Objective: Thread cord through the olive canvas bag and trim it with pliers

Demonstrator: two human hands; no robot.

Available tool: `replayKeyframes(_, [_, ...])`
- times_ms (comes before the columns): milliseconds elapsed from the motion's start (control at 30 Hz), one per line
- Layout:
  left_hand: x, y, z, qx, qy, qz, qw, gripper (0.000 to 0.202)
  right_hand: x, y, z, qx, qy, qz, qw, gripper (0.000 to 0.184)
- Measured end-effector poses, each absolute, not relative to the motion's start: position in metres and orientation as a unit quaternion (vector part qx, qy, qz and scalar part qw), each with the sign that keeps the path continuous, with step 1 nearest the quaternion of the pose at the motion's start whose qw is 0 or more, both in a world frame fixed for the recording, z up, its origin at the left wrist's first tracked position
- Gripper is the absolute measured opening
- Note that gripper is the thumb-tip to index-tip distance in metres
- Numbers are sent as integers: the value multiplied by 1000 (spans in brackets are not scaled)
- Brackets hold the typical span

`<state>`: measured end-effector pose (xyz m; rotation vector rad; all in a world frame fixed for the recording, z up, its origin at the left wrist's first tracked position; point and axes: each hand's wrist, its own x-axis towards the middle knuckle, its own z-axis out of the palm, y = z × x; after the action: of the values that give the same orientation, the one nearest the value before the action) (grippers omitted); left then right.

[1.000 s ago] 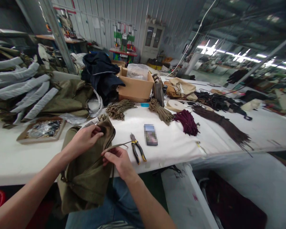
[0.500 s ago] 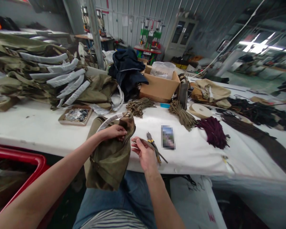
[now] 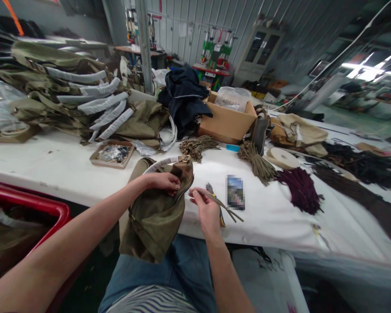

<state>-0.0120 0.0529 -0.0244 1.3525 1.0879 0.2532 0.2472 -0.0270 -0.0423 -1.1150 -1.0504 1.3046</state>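
An olive canvas bag (image 3: 154,213) hangs over the near edge of the white table (image 3: 52,167). My left hand (image 3: 164,181) is closed on the bag's top rim near its opening. Just to the right, my right hand (image 3: 206,208) pinches an olive cord (image 3: 221,203) whose loose ends trail to the right over the table. Pliers with yellow and black handles (image 3: 215,198) lie partly hidden behind that hand and cord. A small flat card-like object (image 3: 235,192) lies beside them.
Bundles of olive cords (image 3: 197,148), more olive cords (image 3: 257,161), maroon cords (image 3: 299,189) and dark cords lie across the table. A cardboard box (image 3: 226,124), a tray of small metal parts (image 3: 112,154), a stack of olive bags (image 3: 61,98) and a red bin (image 3: 29,206) surround the spot.
The view has swung left and down. My right hand drew the cord away from the bag's opening toward the pliers; its ends now trail right. My left hand keeps its grip on the rim.
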Motion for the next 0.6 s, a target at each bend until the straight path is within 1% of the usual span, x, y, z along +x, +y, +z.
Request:
replayKeyframes(167, [-8, 54, -26, 593, 471, 103, 645, 30, 256, -2, -40, -465, -512, 437, 575, 35])
replayKeyframes(300, [-5, 52, -26, 586, 471, 106, 650, 34, 259, 19, -32, -442, -553, 358, 609, 32])
replayKeyframes(600, [-7, 51, -25, 583, 470, 102, 655, 34, 253, 27, -38, -399, -626, 302, 598, 21])
